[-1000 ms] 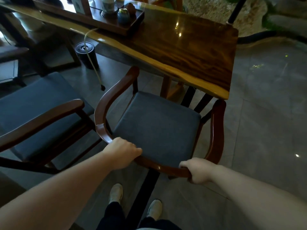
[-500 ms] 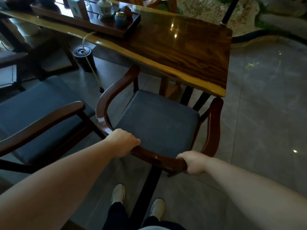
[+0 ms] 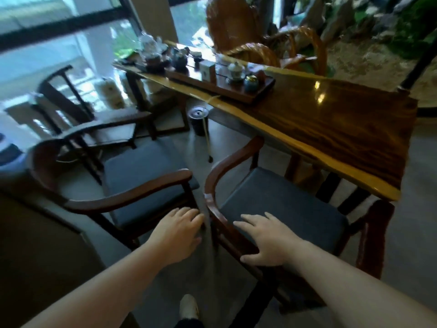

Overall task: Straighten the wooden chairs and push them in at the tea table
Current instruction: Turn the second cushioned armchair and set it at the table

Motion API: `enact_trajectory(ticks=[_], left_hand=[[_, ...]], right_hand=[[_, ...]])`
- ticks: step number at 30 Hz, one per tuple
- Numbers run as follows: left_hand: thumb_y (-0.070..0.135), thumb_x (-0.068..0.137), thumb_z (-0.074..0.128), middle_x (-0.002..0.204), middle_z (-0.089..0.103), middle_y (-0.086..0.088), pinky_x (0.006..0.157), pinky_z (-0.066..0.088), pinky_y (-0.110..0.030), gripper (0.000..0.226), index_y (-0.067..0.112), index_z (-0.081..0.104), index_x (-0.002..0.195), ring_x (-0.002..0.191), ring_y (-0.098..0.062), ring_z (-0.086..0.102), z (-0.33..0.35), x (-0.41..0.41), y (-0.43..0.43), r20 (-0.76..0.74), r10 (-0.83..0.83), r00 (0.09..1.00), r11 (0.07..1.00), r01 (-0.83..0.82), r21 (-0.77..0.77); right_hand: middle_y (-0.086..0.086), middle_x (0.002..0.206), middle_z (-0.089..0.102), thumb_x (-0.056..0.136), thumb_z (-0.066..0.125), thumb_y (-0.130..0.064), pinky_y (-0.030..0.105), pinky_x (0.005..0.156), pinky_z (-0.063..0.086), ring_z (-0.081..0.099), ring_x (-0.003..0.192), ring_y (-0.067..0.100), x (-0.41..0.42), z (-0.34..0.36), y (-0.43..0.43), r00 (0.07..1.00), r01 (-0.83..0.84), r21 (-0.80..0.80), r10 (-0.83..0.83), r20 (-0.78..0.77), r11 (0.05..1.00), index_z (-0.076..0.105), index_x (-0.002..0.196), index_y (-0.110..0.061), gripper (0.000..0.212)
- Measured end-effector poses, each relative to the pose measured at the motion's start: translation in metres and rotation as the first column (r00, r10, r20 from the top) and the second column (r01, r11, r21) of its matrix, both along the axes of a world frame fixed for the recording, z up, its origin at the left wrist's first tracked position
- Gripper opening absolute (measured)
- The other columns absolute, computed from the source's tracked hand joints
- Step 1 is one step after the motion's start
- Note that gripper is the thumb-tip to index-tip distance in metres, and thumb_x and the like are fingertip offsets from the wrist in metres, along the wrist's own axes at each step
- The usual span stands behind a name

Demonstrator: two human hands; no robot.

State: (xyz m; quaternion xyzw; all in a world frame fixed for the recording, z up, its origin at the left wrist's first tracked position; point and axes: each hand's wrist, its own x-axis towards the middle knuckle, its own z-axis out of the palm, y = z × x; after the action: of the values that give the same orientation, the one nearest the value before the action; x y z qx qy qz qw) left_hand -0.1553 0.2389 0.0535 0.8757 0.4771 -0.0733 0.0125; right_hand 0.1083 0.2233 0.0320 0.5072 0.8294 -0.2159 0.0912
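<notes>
A wooden armchair with a grey cushion [image 3: 281, 207] stands with its front under the edge of the long wooden tea table [image 3: 335, 129]. My right hand [image 3: 264, 240] hovers open over its curved back rail, fingers spread, holding nothing. A second armchair with a grey cushion [image 3: 142, 176] stands to the left, angled away from the table and farther out. My left hand [image 3: 179, 230] is open in the gap between the two chairs, close to the second chair's right armrest [image 3: 132, 195].
A tea tray [image 3: 222, 84] with pots and cups sits on the table. A black bin [image 3: 198, 119] and a thin tube stand on the floor beneath. A dark chair [image 3: 78, 124] is at far left, a carved chair [image 3: 255, 43] behind the table. My shoe [image 3: 189, 306] is below.
Both hands let go of the right chair's back rail and opened. They shifted left, the left hand toward the second chair. My view swung up and left.
</notes>
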Motion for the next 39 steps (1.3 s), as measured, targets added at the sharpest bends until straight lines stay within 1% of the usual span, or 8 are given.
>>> enact_trajectory(ticks=[1,4,11,15,23,31,35,39], left_hand=[[0.048,0.087,0.059,0.146,0.045,-0.001,0.112,0.028,-0.044,0.062,0.025,0.041,0.141,0.137,-0.022,0.036,0.002,-0.013,-0.001,-0.016,0.03,0.999,0.999,-0.03,0.02],[0.054,0.068,0.074,0.121,0.067,0.002,0.096,0.046,-0.039,0.061,0.026,0.062,0.122,0.115,-0.02,0.06,0.008,-0.052,0.001,-0.053,0.09,0.995,0.993,-0.085,0.084],[0.045,0.063,0.083,0.115,0.069,-0.004,0.09,0.051,-0.044,0.061,0.017,0.068,0.114,0.108,-0.025,0.064,0.016,-0.129,0.048,0.021,0.221,0.975,0.967,-0.222,0.129],[0.042,0.068,0.081,0.117,0.068,-0.007,0.093,0.049,-0.046,0.06,0.014,0.065,0.118,0.11,-0.028,0.061,0.013,-0.168,0.083,0.026,0.249,0.968,0.965,-0.25,0.08],[0.048,0.071,0.075,0.121,0.066,-0.01,0.094,0.048,-0.045,0.065,0.014,0.061,0.124,0.111,-0.03,0.06,0.008,-0.239,0.129,-0.012,0.349,0.937,0.934,-0.347,0.085],[0.048,0.075,0.072,0.125,0.063,-0.013,0.097,0.047,-0.046,0.066,0.012,0.056,0.129,0.114,-0.031,0.057,0.007,-0.302,0.165,-0.051,0.458,0.887,0.887,-0.453,0.085],[0.046,0.087,0.059,0.136,0.053,-0.013,0.104,0.038,-0.046,0.065,0.011,0.043,0.139,0.124,-0.031,0.047,0.008,-0.334,0.186,-0.104,0.482,0.87,0.876,-0.477,0.066],[0.046,0.092,0.05,0.143,0.044,-0.012,0.109,0.031,-0.048,0.064,0.014,0.031,0.144,0.131,-0.032,0.039,0.01,-0.364,0.2,-0.19,0.489,0.851,0.871,-0.488,0.056]], right_hand=[[-0.001,0.166,0.018,0.085,0.059,-0.066,0.046,0.12,0.004,0.016,0.15,0.018,-0.012,0.004,0.008,1.0,-0.021,0.041,0.021,-0.009,0.999,0.017,0.155,-0.039,0.086],[0.002,0.166,0.019,0.089,0.059,-0.059,0.045,0.121,0.006,0.015,0.15,0.02,-0.048,0.012,0.034,0.997,-0.07,0.128,0.074,-0.031,0.989,0.017,0.156,-0.034,0.083],[0.007,0.165,0.021,0.091,0.056,-0.057,0.045,0.121,0.012,0.019,0.15,0.024,-0.135,0.014,0.113,0.979,-0.195,0.176,0.201,-0.018,0.965,0.019,0.157,-0.028,0.082],[0.008,0.164,0.023,0.09,0.057,-0.057,0.043,0.121,0.015,0.021,0.149,0.025,-0.182,0.012,0.154,0.97,-0.239,0.181,0.242,0.008,0.954,0.021,0.157,-0.027,0.081],[0.011,0.161,0.03,0.087,0.061,-0.055,0.046,0.119,0.021,0.028,0.146,0.029,-0.274,0.006,0.217,0.946,-0.322,0.186,0.323,0.029,0.928,0.026,0.155,-0.024,0.083],[0.013,0.161,0.028,0.086,0.06,-0.057,0.048,0.118,0.023,0.029,0.145,0.032,-0.372,-0.008,0.27,0.879,-0.475,0.166,0.473,0.057,0.864,0.019,0.157,-0.026,0.087],[0.012,0.161,0.028,0.086,0.057,-0.06,0.047,0.117,0.023,0.03,0.144,0.032,-0.41,-0.016,0.3,0.851,-0.525,0.135,0.522,0.058,0.84,0.018,0.157,-0.026,0.088],[0.014,0.162,0.024,0.086,0.058,-0.065,0.047,0.117,0.027,0.03,0.144,0.033,-0.449,-0.024,0.32,0.834,-0.552,0.045,0.552,-0.004,0.833,0.017,0.157,-0.025,0.091]])
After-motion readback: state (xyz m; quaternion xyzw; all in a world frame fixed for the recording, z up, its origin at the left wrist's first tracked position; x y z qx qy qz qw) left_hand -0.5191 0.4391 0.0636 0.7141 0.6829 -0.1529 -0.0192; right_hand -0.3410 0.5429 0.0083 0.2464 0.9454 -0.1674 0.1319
